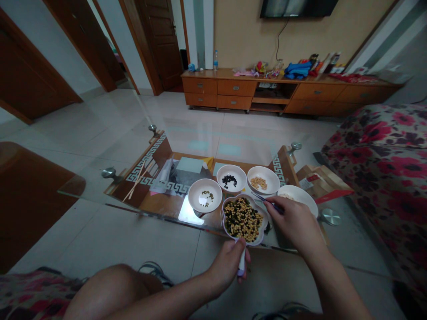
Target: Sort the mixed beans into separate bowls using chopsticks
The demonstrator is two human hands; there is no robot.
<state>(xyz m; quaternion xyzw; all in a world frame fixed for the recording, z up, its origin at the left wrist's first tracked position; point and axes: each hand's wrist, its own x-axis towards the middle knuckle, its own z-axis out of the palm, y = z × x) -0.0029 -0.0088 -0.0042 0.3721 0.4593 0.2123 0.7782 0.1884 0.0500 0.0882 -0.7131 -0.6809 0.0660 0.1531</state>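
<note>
My left hand [231, 262] grips the handle of a flower-shaped bowl [263, 238] at the glass table's near edge. Mixed beans [243, 218], yellow, black and green, cover its bottom. Between the fingers of my right hand [293, 220] is a pair of dark tweezers [267, 202], its tip over the bowl's far rim; I cannot tell whether a bean is in it. Behind stand white bowls: one with green beans [207, 197], one with black beans [229, 181], one with yellow beans [259, 182]. My right hand partly hides a further white bowl [305, 200] with pale contents.
Chopsticks [136, 182] lie at the left of the glass table [213, 138]. A brown paper bag [323, 181] stands at the right, beside a flowered sofa [390, 138]. Papers [187, 171] show beneath the glass. A wooden cabinet [235, 87] lines the far wall.
</note>
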